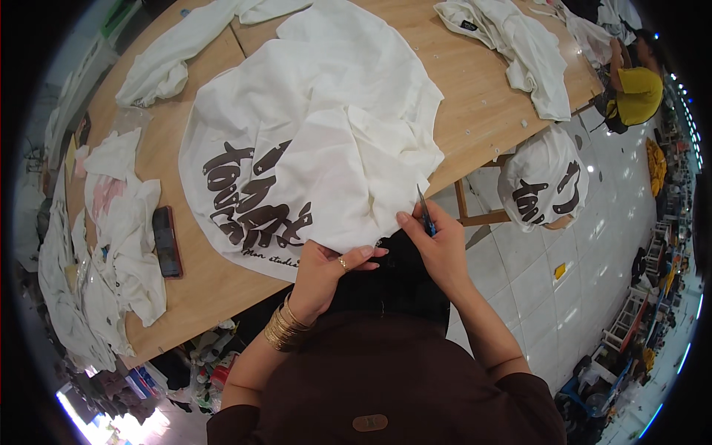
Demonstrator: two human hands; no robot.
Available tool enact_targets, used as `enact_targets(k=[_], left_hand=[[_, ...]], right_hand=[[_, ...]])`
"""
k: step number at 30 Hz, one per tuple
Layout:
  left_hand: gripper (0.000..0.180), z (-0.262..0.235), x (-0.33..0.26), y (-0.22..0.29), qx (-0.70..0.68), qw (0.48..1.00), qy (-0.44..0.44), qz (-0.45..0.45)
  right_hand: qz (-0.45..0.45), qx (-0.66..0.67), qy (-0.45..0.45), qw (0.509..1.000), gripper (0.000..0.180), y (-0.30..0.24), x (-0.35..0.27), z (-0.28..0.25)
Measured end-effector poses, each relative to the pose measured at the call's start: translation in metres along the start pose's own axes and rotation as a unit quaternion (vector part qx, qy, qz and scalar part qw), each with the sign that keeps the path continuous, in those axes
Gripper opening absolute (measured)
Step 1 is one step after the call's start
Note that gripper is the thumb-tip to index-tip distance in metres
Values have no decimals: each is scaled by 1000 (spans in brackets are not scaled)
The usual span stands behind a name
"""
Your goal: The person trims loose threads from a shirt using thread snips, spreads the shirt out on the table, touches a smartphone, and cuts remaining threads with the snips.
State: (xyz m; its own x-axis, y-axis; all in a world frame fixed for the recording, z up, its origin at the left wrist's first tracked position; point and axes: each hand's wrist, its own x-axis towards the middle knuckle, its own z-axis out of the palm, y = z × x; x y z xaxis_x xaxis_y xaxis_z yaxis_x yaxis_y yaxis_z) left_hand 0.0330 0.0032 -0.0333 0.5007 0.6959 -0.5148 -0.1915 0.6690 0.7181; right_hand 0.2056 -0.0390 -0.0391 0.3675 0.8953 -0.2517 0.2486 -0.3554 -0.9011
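Observation:
A large white cloth (348, 148) with dark brown printed lettering lies bunched over the near edge of the table. My left hand (331, 268) is closed on the cloth's near edge, thumb on top, with gold bangles at the wrist. Just to the right, my right hand (443, 245) grips small thread snips (426, 213), blades pointing up and away from me. The right thumb is close beside the cloth's edge; whether those fingers also pinch the fabric cannot be made out.
On the wooden table (475, 96), a phone (167, 242) lies left of the cloth. White garments (122, 230) are piled at the far left, with another garment (519, 52) at the back right. A stool (541, 178) under printed white cloth stands right; a person in yellow (638, 93) sits beyond.

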Motion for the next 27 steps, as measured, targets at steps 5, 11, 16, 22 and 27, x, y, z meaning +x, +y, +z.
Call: enact_targets(k=[5,11,16,22,27], left_hand=[[27,-3,-1,-4,16,999,-6,28],[20,-6,-3,-10,59,997,6,41],[19,-4,-4,-10,66,997,16,48],[13,-6,-4,-12,58,997,7,57],[14,-7,-4,-13,77,995,7,59]], right_hand=[[-9,45,-62,997,29,-5,-15,-8],[101,160,-237,953,47,-16,-35,-12],[157,194,-282,927,42,-17,-38,-10],[169,187,-272,929,42,-17,-37,-8],[170,191,-273,927,42,-15,-36,-7]])
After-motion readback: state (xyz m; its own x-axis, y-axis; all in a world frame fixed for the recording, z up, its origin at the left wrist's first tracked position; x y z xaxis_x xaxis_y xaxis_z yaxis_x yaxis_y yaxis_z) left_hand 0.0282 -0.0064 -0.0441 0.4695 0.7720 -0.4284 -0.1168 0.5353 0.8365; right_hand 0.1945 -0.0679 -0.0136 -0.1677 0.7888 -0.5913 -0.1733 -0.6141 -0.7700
